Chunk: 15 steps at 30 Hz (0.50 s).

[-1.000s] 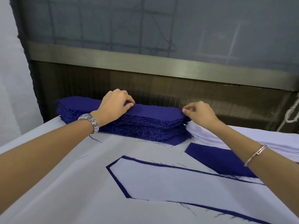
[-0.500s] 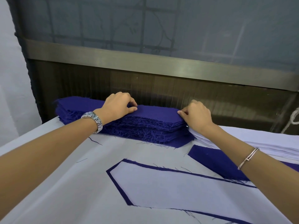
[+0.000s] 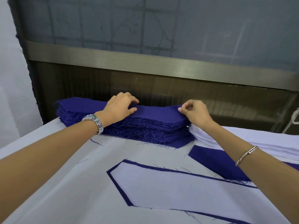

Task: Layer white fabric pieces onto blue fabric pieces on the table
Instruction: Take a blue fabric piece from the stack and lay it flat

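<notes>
Pinching top blue piece (image 3: 157, 109) at its corner, right hand (image 3: 195, 113), with left hand (image 3: 119, 105) gripping its far edge, apparently separates one layer from blue stack (image 3: 145, 130).

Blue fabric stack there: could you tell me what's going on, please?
A person takes the top blue piece from the blue stack: left hand grips its far edge, right hand pinches its corner. Nearer, one white piece already lies on a blue one; a bare blue piece lies beside the white stack.
</notes>
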{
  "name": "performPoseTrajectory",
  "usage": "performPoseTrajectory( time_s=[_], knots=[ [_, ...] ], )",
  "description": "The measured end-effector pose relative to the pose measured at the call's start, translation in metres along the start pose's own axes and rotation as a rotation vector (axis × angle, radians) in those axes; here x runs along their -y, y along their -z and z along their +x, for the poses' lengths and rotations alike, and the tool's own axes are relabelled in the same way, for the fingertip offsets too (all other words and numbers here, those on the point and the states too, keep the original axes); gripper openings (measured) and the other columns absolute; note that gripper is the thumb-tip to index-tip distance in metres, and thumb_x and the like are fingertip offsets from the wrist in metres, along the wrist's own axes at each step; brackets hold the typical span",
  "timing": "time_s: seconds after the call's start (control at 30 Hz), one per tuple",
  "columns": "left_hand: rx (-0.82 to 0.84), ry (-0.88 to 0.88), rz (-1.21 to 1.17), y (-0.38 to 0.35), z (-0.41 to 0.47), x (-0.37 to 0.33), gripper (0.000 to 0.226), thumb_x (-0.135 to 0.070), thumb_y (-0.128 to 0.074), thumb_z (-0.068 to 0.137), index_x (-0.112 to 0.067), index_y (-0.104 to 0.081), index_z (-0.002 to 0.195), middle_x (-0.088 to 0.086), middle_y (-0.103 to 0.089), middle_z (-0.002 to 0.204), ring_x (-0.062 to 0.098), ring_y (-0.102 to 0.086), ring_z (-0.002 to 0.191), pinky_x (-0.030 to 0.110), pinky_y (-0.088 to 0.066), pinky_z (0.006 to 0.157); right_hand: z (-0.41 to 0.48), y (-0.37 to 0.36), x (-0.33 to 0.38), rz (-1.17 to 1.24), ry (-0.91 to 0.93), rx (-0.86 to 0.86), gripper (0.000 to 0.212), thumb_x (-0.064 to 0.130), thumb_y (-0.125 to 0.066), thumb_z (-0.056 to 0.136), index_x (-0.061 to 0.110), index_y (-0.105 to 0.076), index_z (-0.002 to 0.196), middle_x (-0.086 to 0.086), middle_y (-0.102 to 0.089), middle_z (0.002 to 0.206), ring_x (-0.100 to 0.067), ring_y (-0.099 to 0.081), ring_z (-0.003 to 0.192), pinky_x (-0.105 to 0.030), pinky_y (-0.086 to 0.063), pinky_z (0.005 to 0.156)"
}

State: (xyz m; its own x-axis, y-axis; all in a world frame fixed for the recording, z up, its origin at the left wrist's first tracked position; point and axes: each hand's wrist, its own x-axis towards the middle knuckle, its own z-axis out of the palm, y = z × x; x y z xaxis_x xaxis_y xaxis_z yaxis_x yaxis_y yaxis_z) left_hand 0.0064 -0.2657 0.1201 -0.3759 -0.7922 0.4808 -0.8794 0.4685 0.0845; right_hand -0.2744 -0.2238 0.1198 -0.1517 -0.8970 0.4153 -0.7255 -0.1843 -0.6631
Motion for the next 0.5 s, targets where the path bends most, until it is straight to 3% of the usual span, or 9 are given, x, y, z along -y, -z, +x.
performPoseTrajectory(
  time_s=[0.13, 0.23, 0.4, 0.5],
  knots=[
    [0.098, -0.012, -0.114, -0.001, 0.009, -0.001, 0.059, -0.01, -0.06, 0.096, -0.024, -0.039, 0.15, 0.001, -0.047, 0.146, 0.022, -0.041, 0.132, 0.045, -0.032, 0.109, -0.011, 0.005, 0.001, 0.031, 0.259, -0.127, 0.003, 0.013, -0.068, 0.094, 0.013, -0.065, 0.092, -0.001, -0.065, 0.089, -0.015, -0.056, 0.085, -0.015, -0.041, 0.07],
    [0.097, -0.044, -0.157, -0.002, 0.014, 0.002, 0.06, -0.005, -0.061, 0.094, -0.026, -0.041, 0.147, -0.004, -0.055, 0.138, 0.019, -0.043, 0.131, 0.041, -0.026, 0.111, -0.018, 0.01, 0.003, 0.004, 0.357, -0.151, 0.008, 0.01, -0.069, 0.093, 0.011, -0.073, 0.1, 0.0, -0.068, 0.092, -0.016, -0.054, 0.089, -0.01, -0.039, 0.074],
    [0.042, -0.029, -0.128, 0.0, 0.01, 0.018, 0.042, -0.024, -0.065, 0.094, -0.029, -0.054, 0.135, -0.003, -0.063, 0.124, 0.019, -0.052, 0.122, 0.04, -0.025, 0.11, -0.024, 0.013, 0.006, 0.039, 0.425, -0.195, 0.009, 0.01, -0.067, 0.094, 0.011, -0.073, 0.1, 0.01, -0.062, 0.086, -0.012, -0.053, 0.085, -0.005, -0.038, 0.073],
    [-0.039, -0.049, -0.032, 0.007, 0.002, 0.032, 0.033, -0.033, -0.065, 0.093, -0.026, -0.063, 0.125, -0.002, -0.07, 0.111, 0.02, -0.06, 0.11, 0.042, -0.033, 0.105, -0.026, 0.014, 0.005, 0.071, 0.409, -0.195, 0.008, 0.012, -0.066, 0.095, 0.014, -0.071, 0.1, 0.002, -0.062, 0.09, -0.002, -0.053, 0.08, -0.003, -0.038, 0.071]
  ],
)
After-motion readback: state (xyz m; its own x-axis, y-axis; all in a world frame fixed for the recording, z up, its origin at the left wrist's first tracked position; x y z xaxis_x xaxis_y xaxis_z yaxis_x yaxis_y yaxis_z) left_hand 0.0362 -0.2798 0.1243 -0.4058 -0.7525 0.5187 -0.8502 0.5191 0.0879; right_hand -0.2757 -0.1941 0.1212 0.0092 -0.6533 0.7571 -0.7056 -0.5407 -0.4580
